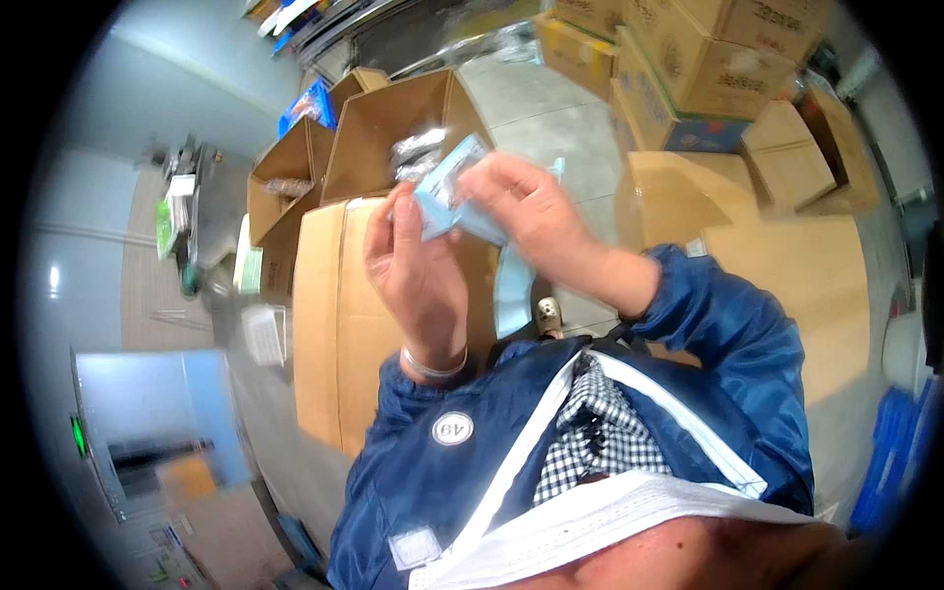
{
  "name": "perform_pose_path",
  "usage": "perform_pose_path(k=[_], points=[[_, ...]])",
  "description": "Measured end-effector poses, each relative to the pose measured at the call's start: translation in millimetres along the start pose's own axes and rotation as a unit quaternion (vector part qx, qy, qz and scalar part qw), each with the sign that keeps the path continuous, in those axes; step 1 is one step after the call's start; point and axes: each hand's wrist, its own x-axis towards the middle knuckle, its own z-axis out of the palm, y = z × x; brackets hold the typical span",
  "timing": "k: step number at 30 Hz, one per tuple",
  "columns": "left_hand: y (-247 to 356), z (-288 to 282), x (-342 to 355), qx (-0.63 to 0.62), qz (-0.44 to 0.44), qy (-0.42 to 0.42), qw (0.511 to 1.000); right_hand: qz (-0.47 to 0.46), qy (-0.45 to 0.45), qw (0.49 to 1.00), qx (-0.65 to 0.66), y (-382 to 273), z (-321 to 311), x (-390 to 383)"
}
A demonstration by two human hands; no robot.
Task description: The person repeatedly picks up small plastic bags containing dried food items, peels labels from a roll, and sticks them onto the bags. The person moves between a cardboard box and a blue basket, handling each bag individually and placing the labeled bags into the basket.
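In front of my chest, a light blue printed piece [442, 192], thin like paper or film, is held up between both hands. My left hand [418, 270] pinches its lower left edge between thumb and fingers. At its right side, my right hand [536, 211] is closed with fingertips against it, partly smeared by motion. A light blue strip [513, 290] hangs below my right hand; whether it joins the held piece cannot be made out. Beneath my left hand stands a large cardboard box [329, 324].
An open carton [379, 138] with shiny silvery packs [418, 152] stands beyond my hands. A smaller open carton [270, 202] is left of it. Another large box [777, 265] lies to the right, with stacked cartons [698, 69] behind. Blue crates [890, 462] stand far right.
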Motion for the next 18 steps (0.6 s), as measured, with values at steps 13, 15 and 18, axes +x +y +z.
perform_pose_path(k=[13,15,18], points=[[-98,-20,220,0.096,-0.152,0.019,0.984,0.029,0.209,0.958,-0.192,34,-317,208],[-125,4,248,0.177,-0.220,-0.053,0.958,0.009,0.188,0.943,-0.275,57,-361,238],[-164,27,296,0.381,-0.220,-0.148,0.886,0.030,0.165,0.903,-0.396,87,-388,293]])
